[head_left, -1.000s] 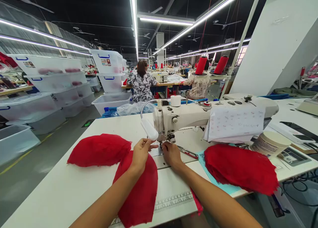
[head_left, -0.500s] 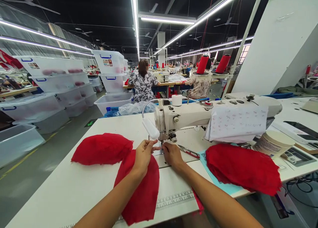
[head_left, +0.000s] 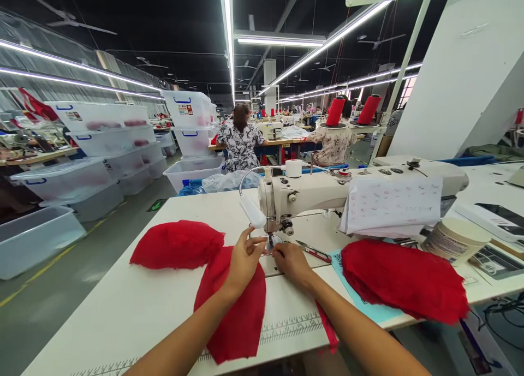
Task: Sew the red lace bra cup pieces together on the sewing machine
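Observation:
My left hand (head_left: 244, 260) and my right hand (head_left: 291, 260) meet at the needle area under the head of the white sewing machine (head_left: 327, 193). The fingers of both are pinched together at the presser foot; what they grip is too small to make out. A red fabric piece (head_left: 237, 308) lies under my left wrist and hangs over the table's front edge. Left of it lies a second red piece (head_left: 177, 246). A stack of red pieces (head_left: 403, 280) rests on the right. Small snips (head_left: 313, 251) lie just beyond my right hand.
A white tub (head_left: 454, 238) and papers sit at the right. The white table (head_left: 123, 305) has a printed ruler along its front edge. Stacked clear bins (head_left: 94, 157) line the aisle on the left. Other people sit sewing at tables behind the machine.
Both hands stay at the needle. My left fingers have shifted a little nearer the presser foot. The camera has turned slightly left, so everything sits a bit further right.

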A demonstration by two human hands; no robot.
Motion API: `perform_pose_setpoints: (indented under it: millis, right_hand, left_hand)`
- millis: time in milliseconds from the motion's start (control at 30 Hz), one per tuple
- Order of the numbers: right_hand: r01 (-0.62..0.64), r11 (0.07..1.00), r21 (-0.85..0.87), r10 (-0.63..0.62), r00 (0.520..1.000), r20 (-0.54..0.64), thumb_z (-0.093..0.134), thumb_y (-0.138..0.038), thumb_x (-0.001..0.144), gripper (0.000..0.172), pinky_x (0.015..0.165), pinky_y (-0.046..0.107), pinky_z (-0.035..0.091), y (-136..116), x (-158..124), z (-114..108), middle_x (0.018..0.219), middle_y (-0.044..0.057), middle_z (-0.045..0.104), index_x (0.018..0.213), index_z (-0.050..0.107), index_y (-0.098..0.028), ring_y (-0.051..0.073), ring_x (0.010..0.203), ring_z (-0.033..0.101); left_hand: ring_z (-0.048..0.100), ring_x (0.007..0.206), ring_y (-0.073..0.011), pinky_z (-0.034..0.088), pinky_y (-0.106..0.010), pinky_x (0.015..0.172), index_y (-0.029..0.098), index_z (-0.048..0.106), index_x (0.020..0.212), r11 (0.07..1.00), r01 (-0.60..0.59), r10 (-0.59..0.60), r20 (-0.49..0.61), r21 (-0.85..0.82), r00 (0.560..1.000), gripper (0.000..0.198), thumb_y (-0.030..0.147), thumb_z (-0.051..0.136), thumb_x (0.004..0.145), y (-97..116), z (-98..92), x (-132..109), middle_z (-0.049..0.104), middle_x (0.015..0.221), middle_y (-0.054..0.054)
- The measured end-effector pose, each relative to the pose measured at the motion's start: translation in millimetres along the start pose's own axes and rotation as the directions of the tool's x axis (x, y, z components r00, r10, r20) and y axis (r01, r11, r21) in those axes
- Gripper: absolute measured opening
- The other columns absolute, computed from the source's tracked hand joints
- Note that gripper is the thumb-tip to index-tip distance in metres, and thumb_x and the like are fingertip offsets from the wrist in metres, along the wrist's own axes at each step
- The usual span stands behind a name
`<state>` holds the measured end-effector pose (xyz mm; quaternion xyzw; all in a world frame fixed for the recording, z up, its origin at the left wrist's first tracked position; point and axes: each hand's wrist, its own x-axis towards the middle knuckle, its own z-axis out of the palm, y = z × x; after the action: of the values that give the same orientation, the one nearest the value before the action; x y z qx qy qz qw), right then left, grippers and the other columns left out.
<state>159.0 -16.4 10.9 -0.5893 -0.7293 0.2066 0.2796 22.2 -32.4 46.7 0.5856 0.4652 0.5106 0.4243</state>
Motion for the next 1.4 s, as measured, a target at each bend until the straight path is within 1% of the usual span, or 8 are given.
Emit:
perform_pose_setpoints:
  millis: [100, 233, 367, 567, 700, 933, 1100, 1400]
  right_hand:
    - [0.027, 0.998, 0.055, -0.031, 0.996, 0.088, 0.048, -0.009, 0.070, 0.019, 0.053, 0.022, 0.028, -1, -4, -7, 0.058, 0.000, 0.060, 0.061, 0.064, -0.017, 0.013, 0.057, 0.050]
    - [0.024, 0.991, 0.133, -0.047, 0.984, 0.172, 0.047, -0.007, 0.067, 0.020, 0.051, 0.020, 0.029, 4, -8, -18, 0.054, -0.002, 0.056, 0.062, 0.064, -0.016, 0.011, 0.053, 0.047]
    - [-0.008, 0.979, 0.202, -0.042, 0.970, 0.239, 0.043, -0.007, 0.067, 0.022, 0.046, 0.018, 0.030, 10, -10, -25, 0.046, -0.004, 0.049, 0.057, 0.061, -0.015, 0.009, 0.046, 0.042]
    - [-0.049, 0.973, 0.225, -0.013, 0.964, 0.267, 0.042, -0.011, 0.071, 0.022, 0.040, 0.017, 0.032, 23, -9, -35, 0.048, -0.004, 0.054, 0.064, 0.063, -0.015, 0.009, 0.040, 0.042]
    - [-0.065, 0.987, 0.150, 0.038, 0.984, 0.172, 0.040, -0.014, 0.076, 0.024, 0.047, 0.019, 0.037, 40, -6, -47, 0.061, -0.001, 0.061, 0.072, 0.064, -0.015, 0.009, 0.044, 0.047]
    - [-0.048, 0.998, -0.034, 0.047, 0.998, -0.035, 0.050, -0.015, 0.076, 0.017, 0.062, 0.025, 0.033, 51, -13, -56, 0.081, 0.005, 0.061, 0.074, 0.066, -0.019, 0.016, 0.070, 0.052]
    - [0.048, 0.997, 0.052, -0.049, 0.999, 0.015, 0.053, -0.019, 0.076, 0.014, 0.063, 0.024, 0.037, 41, -16, -43, 0.077, 0.001, 0.058, 0.078, 0.067, -0.020, 0.013, 0.067, 0.051]
    - [0.128, 0.954, 0.272, -0.155, 0.984, 0.082, 0.054, -0.015, 0.071, 0.012, 0.061, 0.021, 0.039, 29, -4, -22, 0.071, 0.000, 0.057, 0.072, 0.066, -0.016, 0.012, 0.065, 0.051]
  left_hand:
    - [0.064, 0.071, -0.0179, 0.048, -0.033, 0.072, 0.019, 0.057, 0.097, 0.916, -0.262, 0.213, 0.183, 0.305, 0.960, 0.023, 0.021, 0.048, 0.076, -5, -5.8, -4, 0.068, 0.091, -0.006]
    - [0.060, 0.096, -0.0199, 0.044, -0.033, 0.082, 0.022, 0.059, 0.104, 0.644, -0.602, 0.331, 0.537, 0.472, 0.776, 0.031, 0.013, 0.043, 0.078, -17, -5.5, -1, 0.064, 0.109, -0.005]
    - [0.061, 0.088, -0.0209, 0.044, -0.033, 0.077, 0.019, 0.060, 0.101, 0.563, -0.665, 0.346, 0.591, 0.491, 0.729, 0.030, 0.011, 0.045, 0.076, -27, 2.6, 13, 0.067, 0.099, -0.008]
    - [0.059, 0.070, -0.0193, 0.040, -0.033, 0.073, 0.017, 0.059, 0.067, 0.492, -0.718, 0.384, 0.617, 0.492, 0.687, 0.024, 0.015, 0.040, 0.082, -30, 8.3, 27, 0.063, 0.069, -0.007]
    - [0.057, 0.070, -0.0190, 0.040, -0.033, 0.072, 0.017, 0.059, 0.070, 0.501, -0.705, 0.390, 0.596, 0.502, 0.702, 0.022, 0.014, 0.041, 0.082, -29, 5.7, 26, 0.062, 0.071, -0.007]
    - [0.058, 0.074, -0.0197, 0.043, -0.032, 0.072, 0.020, 0.062, 0.081, 0.623, -0.592, 0.347, 0.498, 0.511, 0.795, 0.018, 0.015, 0.045, 0.080, -30, 5.6, 16, 0.066, 0.079, -0.005]
    - [0.059, 0.071, -0.0186, 0.045, -0.029, 0.069, 0.021, 0.063, 0.083, 0.708, -0.500, 0.305, 0.423, 0.499, 0.854, 0.018, 0.015, 0.047, 0.077, -27, 7.5, 13, 0.066, 0.075, -0.003]
    - [0.060, 0.070, -0.0190, 0.044, -0.028, 0.067, 0.020, 0.064, 0.083, 0.734, -0.479, 0.292, 0.413, 0.482, 0.863, 0.020, 0.015, 0.047, 0.076, -28, 8.1, 14, 0.067, 0.077, -0.004]
